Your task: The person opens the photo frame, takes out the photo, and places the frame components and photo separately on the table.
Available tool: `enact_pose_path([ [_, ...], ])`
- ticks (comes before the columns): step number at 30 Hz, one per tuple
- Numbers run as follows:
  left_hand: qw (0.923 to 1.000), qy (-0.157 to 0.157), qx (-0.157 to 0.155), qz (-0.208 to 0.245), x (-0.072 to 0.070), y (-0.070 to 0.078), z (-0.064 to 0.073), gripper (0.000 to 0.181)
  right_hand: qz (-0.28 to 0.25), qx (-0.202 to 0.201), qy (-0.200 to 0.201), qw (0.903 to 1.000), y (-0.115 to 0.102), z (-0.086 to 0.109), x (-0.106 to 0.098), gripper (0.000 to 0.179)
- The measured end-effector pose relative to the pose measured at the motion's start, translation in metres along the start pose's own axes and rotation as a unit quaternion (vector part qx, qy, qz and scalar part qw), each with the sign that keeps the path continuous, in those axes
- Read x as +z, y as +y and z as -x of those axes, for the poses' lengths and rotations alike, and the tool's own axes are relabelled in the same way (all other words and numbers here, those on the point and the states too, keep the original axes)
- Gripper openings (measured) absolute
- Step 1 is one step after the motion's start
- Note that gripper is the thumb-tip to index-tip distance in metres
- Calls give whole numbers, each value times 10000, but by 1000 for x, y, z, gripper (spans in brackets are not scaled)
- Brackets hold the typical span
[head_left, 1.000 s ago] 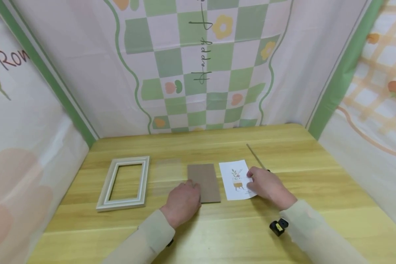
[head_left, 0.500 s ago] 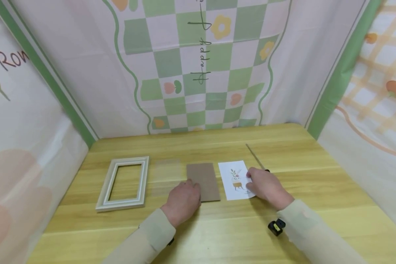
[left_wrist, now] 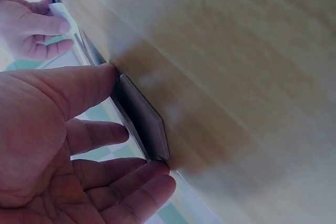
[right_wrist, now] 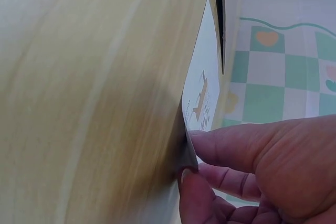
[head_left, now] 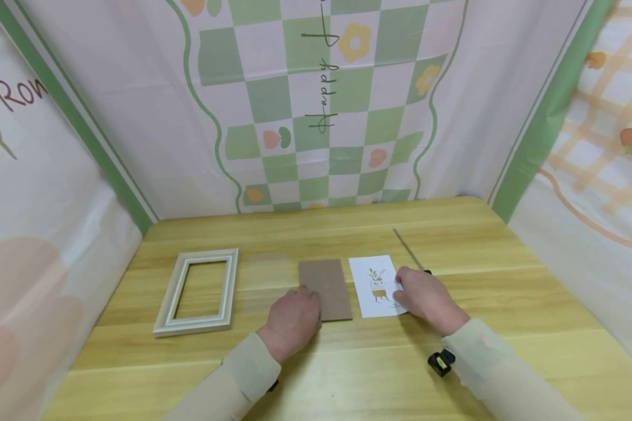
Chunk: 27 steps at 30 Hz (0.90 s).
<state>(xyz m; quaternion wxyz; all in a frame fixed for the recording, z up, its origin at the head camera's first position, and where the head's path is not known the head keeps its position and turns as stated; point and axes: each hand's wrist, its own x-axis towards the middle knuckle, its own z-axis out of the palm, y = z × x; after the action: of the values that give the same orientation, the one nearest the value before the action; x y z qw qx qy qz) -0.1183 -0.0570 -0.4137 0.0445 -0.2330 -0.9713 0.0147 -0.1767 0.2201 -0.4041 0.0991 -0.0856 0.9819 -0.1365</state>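
Observation:
In the head view my left hand [head_left: 291, 323] grips the lower left part of a brown backing board [head_left: 329, 289]. The left wrist view has its thumb and fingers at the edges of the board [left_wrist: 144, 116], whose dark underside shows a little above the table. Farther right, my right hand [head_left: 429, 299] pinches the right edge of a white card [head_left: 370, 301] printed with a potted plant. Seen from the right wrist, the thumb lies on the printed face and a finger is below, and the held corner of the card [right_wrist: 205, 85] bends upward.
At the left of the wooden table [head_left: 347, 374] lies a cream picture frame [head_left: 169, 316]. A clear sheet [head_left: 265, 275] is between it and the board. A thin rod [head_left: 411, 250] lies behind my right hand, which partly hides its near end. Printed curtains [head_left: 311, 164] enclose the table.
Both hands keep their holds on the board and the card almost without moving. The whole view shifts very slightly with the head.

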Motion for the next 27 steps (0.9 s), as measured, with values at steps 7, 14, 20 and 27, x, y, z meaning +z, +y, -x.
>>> enact_pose_path([
  [7,10000,-15,-66,67,0,0,1,31,63,7,9,10000,0,1,-1,36],
  [14,9998,-56,-125,152,-1,0,2,32,92,15,25,10000,0,0,-1,34],
  [20,9997,-63,-157,200,-2,0,3,34,80,7,37,10000,1,0,0,35],
  [27,9989,151,-219,388,-3,-5,3,29,-45,56,173,9998,0,0,-2,40],
])
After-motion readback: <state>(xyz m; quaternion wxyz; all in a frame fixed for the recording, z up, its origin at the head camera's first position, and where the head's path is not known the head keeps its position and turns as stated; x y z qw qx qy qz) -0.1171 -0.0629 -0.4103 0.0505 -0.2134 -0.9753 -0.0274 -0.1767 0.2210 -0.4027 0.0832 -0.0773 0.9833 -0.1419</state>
